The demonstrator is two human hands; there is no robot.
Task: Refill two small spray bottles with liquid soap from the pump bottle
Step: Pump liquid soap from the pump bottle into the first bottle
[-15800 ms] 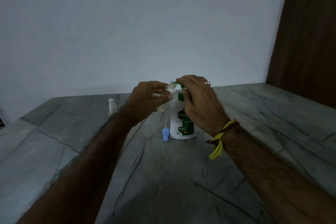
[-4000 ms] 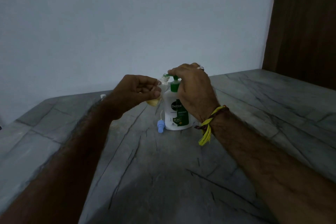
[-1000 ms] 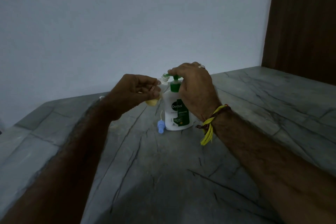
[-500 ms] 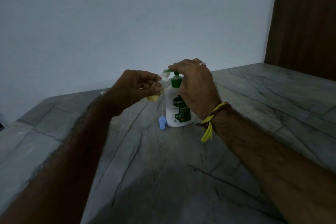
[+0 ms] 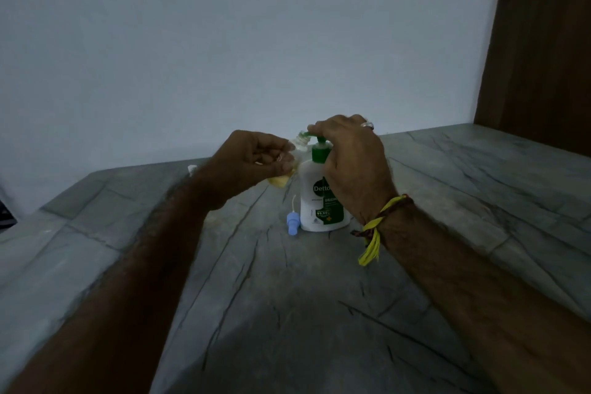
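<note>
The grey veined stone countertop [image 5: 287, 313] filled the near field, with both bare forearms extending forward across it from the lower corners. The right wrist carried a yellow and brown thread band [image 5: 375, 230], its loose yellow ends hanging down. Past the forearms, a blue spray cap [image 5: 292, 224] with a thin white dip tube lay on the countertop just beside the left of the pump bottle's base. The white Dettol pump bottle [image 5: 319, 201] with its green label stood upright on the countertop near the centre. The right hand [image 5: 355, 163] was set over the green pump head [image 5: 319, 145], fingers curled down onto its top and palm covering part of the bottle's right side; a ring showed on one finger. The left hand [image 5: 252, 163] held a small clear spray bottle [image 5: 295, 153] pinched between thumb and curled fingers, tilted with its threaded open neck raised against the tip of the pump nozzle. Yellowish liquid soap was visible in the lower end of this bottle below the fingers. Behind the left wrist, a small white object [image 5: 192, 168] was partly hidden; its type could not be determined. A pale plain wall [image 5: 224, 41] closed the background, with a dark brown wooden panel [image 5: 543, 41] at far right.
</note>
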